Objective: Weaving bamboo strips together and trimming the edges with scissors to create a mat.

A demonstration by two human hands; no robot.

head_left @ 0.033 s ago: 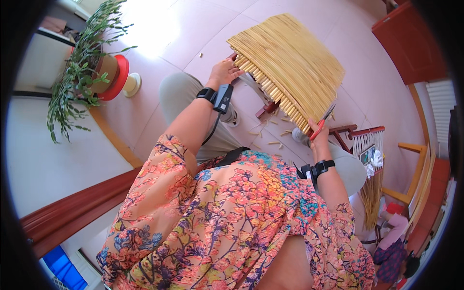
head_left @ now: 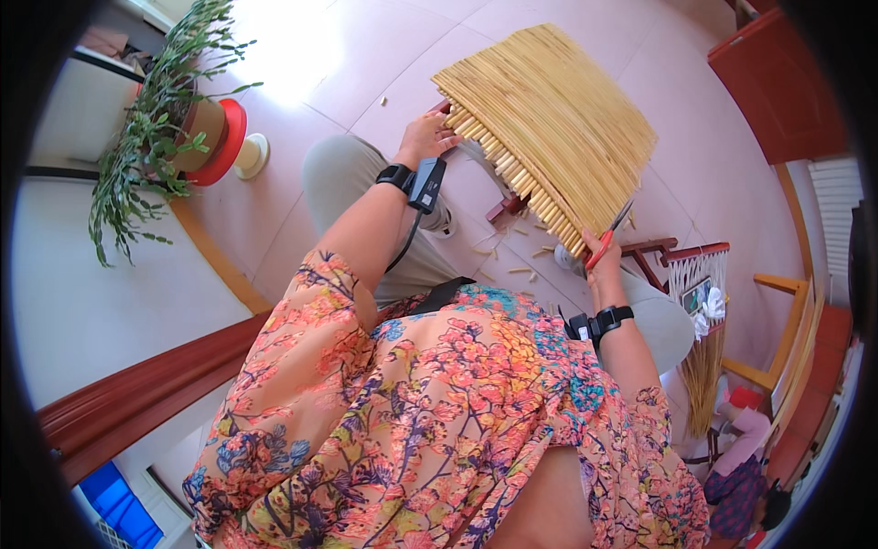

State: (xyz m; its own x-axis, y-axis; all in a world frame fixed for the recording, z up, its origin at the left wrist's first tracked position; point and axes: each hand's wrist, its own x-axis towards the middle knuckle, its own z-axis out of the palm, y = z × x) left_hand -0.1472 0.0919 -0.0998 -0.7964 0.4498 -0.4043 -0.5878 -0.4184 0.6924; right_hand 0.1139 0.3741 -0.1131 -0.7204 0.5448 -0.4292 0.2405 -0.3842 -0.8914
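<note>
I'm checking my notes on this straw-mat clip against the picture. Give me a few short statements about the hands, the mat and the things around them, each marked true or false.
1. The right hand holds red-handled scissors at the edge of the straw mat. True.
2. The left hand rests on the potted plant. False: it grips the mat's near corner; the potted plant stands apart on the floor to the left.
3. Short cut bits of straw lie on the floor below the mat. True.
4. Both wrists are bare. False: each wears a black band, the left wrist band with a cable.
5. The mat lies flat on a table. False: it is held up above the tiled floor.
</note>
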